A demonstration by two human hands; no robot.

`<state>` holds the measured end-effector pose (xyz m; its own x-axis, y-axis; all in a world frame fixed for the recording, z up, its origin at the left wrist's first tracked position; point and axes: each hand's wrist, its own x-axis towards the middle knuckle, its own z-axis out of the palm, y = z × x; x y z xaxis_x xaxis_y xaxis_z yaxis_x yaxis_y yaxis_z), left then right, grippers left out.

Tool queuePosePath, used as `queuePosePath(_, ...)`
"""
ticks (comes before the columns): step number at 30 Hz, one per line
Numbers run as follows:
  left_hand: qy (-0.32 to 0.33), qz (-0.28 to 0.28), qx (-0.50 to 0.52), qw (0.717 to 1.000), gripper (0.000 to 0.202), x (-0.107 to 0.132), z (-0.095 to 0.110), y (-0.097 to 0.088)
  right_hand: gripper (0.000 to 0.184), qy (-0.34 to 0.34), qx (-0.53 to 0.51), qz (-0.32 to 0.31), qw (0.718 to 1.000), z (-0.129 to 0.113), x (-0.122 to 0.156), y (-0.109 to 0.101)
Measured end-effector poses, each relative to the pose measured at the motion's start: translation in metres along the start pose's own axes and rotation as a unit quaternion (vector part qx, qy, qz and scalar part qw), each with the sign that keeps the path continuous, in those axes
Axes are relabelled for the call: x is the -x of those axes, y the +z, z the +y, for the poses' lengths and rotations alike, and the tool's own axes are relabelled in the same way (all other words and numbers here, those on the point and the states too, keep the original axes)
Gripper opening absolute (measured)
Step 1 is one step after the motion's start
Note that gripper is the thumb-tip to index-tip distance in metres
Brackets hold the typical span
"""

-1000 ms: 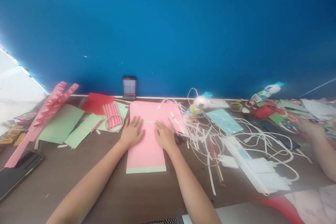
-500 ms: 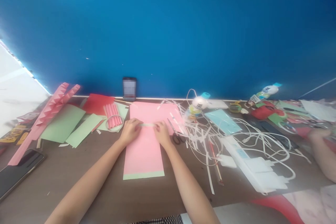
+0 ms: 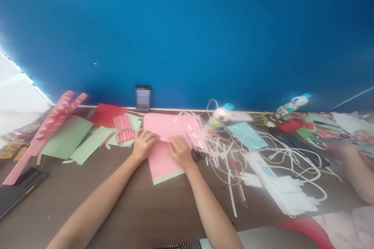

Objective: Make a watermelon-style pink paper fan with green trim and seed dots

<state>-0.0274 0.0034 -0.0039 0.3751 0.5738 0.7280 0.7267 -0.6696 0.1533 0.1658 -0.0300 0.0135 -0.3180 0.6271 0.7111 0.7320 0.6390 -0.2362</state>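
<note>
A pink sheet of paper (image 3: 163,166) with a pale green strip along its near edge lies at a slant on the table, over the front of another pink sheet (image 3: 172,121). At the far left part of the slanted sheet is my left hand (image 3: 144,144), its fingers closed on the paper's edge. My right hand (image 3: 180,151) rests over the sheet's right side, fingers together and bent at the far edge. The hands hide part of that edge. Just right of my right hand lie black-handled scissors (image 3: 198,154).
Green sheets (image 3: 68,138), a red sheet (image 3: 106,115) and pleated pink paper (image 3: 125,128) lie left. A phone (image 3: 143,98) leans on the blue wall. Right are a glue bottle (image 3: 219,117), paper strips, cables and a power strip (image 3: 271,186). Another person's arm (image 3: 355,171) is far right.
The pink sheet has turned, its near edge swinging right and away from me. Both hands have shifted slightly, and the green strip formerly visible between them no longer shows.
</note>
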Motion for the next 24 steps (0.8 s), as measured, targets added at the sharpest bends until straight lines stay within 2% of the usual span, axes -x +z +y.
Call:
queuePosePath(5,0.024,0.023,-0.008,0.999,0.019,0.002,0.002,0.0,0.02,-0.051,0.062,0.002,0.997,-0.005,-0.002,0.0)
queuePosePath(12,0.035,0.028,0.014,0.999,0.019,0.002,0.007,0.0,0.02,-0.045,0.104,0.024,0.993,-0.01,-0.002,-0.001)
queuePosePath(18,0.06,0.015,-0.001,0.998,0.018,0.001,0.014,-0.002,0.019,-0.039,0.109,0.006,0.993,-0.011,-0.002,0.0)
queuePosePath(24,0.066,0.009,0.003,0.998,0.017,0.001,0.013,-0.002,0.019,-0.032,0.093,-0.003,0.995,-0.009,0.0,0.001)
